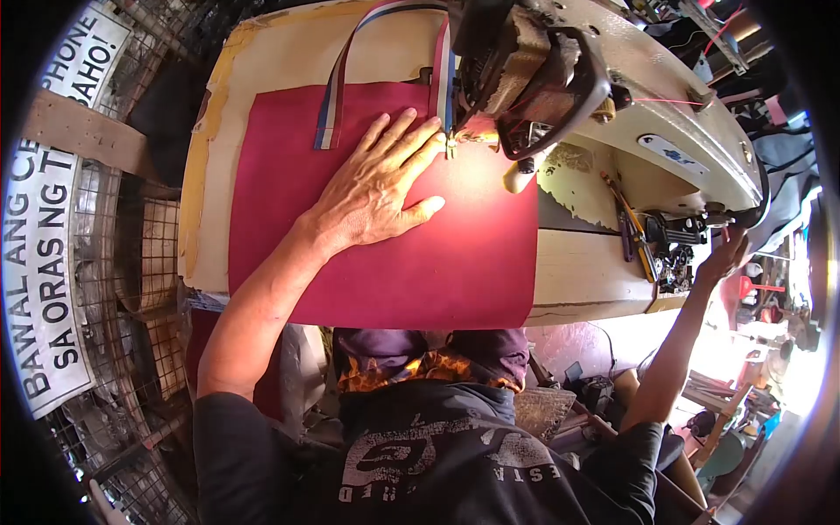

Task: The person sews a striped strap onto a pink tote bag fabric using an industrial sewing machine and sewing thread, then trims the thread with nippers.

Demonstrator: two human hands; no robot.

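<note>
My left hand (376,184) lies flat with fingers spread on a crimson fabric panel (385,271), its fingertips close to the sewing machine's presser foot (451,144). A striped strap (337,83) in blue, white and red loops up from the panel's top edge. One end of the strap lies on the panel left of my fingers; the other runs under the presser foot. Far to the right, my right hand (728,255) is at the machine's handwheel (759,206), its fingers bent around the lower rim. The needle tip is hard to make out in the glare.
The sewing machine head (647,114) spans the upper right, with a lit lamp (521,175) near the needle. An orange-handled tool (643,245) and a bobbin winder (678,249) sit on the table's right side. A wire mesh wall (96,254) with signs stands left.
</note>
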